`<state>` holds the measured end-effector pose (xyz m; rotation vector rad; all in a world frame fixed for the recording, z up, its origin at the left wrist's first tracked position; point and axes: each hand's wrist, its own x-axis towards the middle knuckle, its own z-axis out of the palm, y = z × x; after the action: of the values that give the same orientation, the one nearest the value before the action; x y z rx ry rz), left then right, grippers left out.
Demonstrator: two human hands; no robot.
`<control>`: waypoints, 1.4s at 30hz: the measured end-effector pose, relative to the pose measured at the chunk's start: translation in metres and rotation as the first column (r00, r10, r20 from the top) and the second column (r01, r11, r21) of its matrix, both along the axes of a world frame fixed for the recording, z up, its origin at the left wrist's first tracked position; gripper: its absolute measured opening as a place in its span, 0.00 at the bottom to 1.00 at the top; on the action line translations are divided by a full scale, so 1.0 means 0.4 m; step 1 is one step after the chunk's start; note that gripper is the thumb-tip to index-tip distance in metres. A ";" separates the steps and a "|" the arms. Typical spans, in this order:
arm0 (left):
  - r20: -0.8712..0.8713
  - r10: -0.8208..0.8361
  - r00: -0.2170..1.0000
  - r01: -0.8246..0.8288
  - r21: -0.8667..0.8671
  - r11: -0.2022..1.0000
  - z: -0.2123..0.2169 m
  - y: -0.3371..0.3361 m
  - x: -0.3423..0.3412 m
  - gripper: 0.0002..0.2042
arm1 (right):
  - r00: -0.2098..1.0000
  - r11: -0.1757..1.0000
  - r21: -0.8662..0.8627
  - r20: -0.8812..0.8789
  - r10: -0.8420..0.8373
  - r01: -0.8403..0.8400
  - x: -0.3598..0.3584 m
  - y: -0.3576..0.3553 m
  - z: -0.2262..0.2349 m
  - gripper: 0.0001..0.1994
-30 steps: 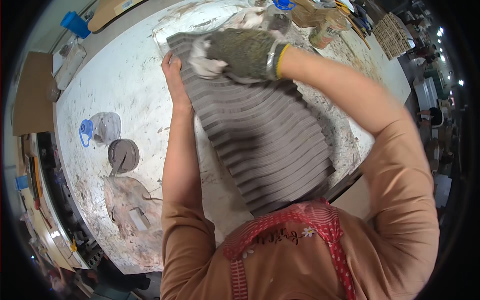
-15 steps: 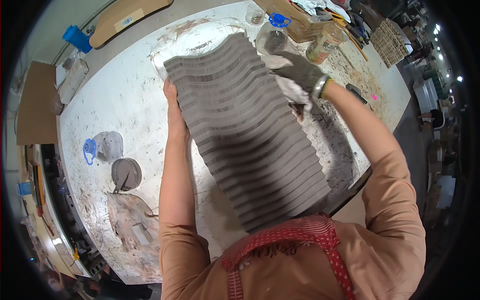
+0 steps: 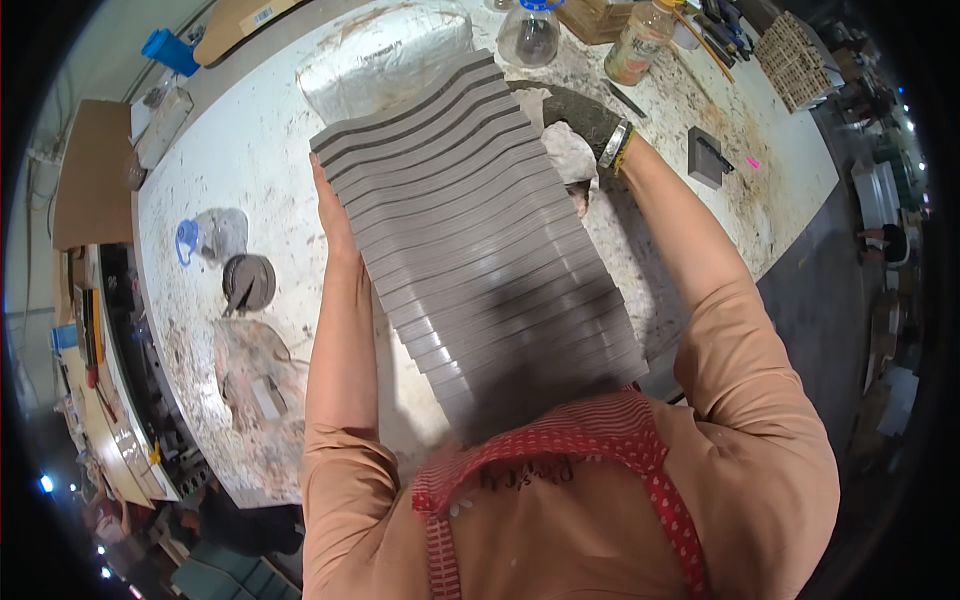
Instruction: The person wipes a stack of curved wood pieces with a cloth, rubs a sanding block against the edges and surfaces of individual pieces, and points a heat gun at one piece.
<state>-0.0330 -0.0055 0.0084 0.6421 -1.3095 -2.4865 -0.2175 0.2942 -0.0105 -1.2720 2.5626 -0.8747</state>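
Observation:
A long grey stack (image 3: 470, 230) of thin layers with a wavy face slants in front of my body, its near end by my apron. Along its far left edge lies my left hand (image 3: 332, 205), bare and closed round the side, with most of the fingers hidden behind it. My right hand (image 3: 570, 118) wears a dark glove and grips the far right edge. Pale bunched cloth (image 3: 568, 155) shows under the glove, against the stack's side; whether it is a rag or part of the glove I cannot tell. The right fingertips are mostly hidden.
A white wrapped bundle (image 3: 385, 65) lies behind the stack. Beyond stand a blue-capped jar (image 3: 528, 38) and a bottle (image 3: 640, 45). A dark block (image 3: 704, 158) sits to the right. On the left are a clear container (image 3: 220, 233), a round dark dish (image 3: 248, 283) and a stained cloth (image 3: 258, 365).
The stack has tilted and shifted slightly left and toward me, with both hands still on its sides. The white bundle behind and the dark block at the right now show more fully.

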 end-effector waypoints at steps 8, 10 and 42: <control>0.051 -0.110 0.993 0.114 -0.065 0.991 -0.011 0.013 0.029 0.29 | 0.975 0.976 0.010 0.058 0.215 -0.216 0.035 0.012 -0.020 0.08; 0.045 -0.104 0.994 0.107 -0.072 0.992 -0.008 0.015 0.028 0.29 | 0.937 0.948 -0.031 -0.168 0.307 -0.317 0.044 0.024 -0.036 0.07; 0.120 -0.110 0.987 0.126 -0.142 0.982 0.028 0.010 0.062 0.32 | 0.941 0.934 -0.177 -0.079 -0.329 0.311 0.292 0.472 0.162 0.15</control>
<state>-0.0082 -0.0017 0.0195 0.6952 -1.6017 -2.4440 -0.1008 0.4830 0.0545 -0.9729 2.8905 -1.1236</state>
